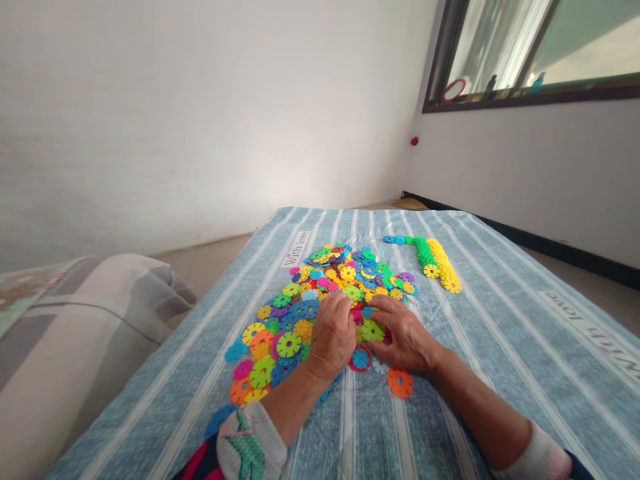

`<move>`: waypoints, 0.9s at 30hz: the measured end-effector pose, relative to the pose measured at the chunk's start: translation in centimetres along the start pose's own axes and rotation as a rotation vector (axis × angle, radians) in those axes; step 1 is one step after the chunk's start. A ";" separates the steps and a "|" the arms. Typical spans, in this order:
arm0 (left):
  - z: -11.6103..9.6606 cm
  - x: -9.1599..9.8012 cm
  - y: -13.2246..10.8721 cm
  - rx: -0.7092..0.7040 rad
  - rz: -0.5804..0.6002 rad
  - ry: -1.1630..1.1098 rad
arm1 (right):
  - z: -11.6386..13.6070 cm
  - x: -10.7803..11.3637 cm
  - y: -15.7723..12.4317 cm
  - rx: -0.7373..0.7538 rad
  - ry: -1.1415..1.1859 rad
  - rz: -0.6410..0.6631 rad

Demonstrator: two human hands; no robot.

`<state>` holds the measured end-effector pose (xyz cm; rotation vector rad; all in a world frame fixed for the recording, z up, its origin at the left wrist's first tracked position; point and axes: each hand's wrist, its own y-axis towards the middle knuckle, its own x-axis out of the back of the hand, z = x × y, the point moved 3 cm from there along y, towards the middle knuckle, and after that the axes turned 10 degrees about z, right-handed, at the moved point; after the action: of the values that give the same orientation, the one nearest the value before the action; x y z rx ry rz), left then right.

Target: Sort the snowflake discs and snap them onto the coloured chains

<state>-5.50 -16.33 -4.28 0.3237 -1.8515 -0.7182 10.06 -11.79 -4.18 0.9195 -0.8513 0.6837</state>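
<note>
Discs lie from eight to one o'clock of the left hand, fingertips hidden; I cannot tell its grip. The right hand, three o'clock, curves around a lime disc, hold unclear.

On the striped cloth, the left hand and right hand touch a pile of colourful notched discs spread toward the left edge. A green row and a yellow row lie toward the far right corner.
</note>
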 end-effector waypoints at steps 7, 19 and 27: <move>0.0 0.1 0.2 0.008 0.023 0.047 | -0.4 0.3 -0.7 -0.028 -0.017 -0.091; 0.4 -0.1 0.2 -0.158 -0.018 0.170 | -12.4 7.9 -9.2 -0.712 -0.270 -0.410; 0.8 -0.3 0.2 -0.148 0.016 0.160 | -14.4 8.7 -11.8 -1.086 -0.429 -0.266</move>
<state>-6.07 -15.76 -4.52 0.2621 -1.6386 -0.7904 28.57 -3.09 -6.29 0.1586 -1.2494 -0.2577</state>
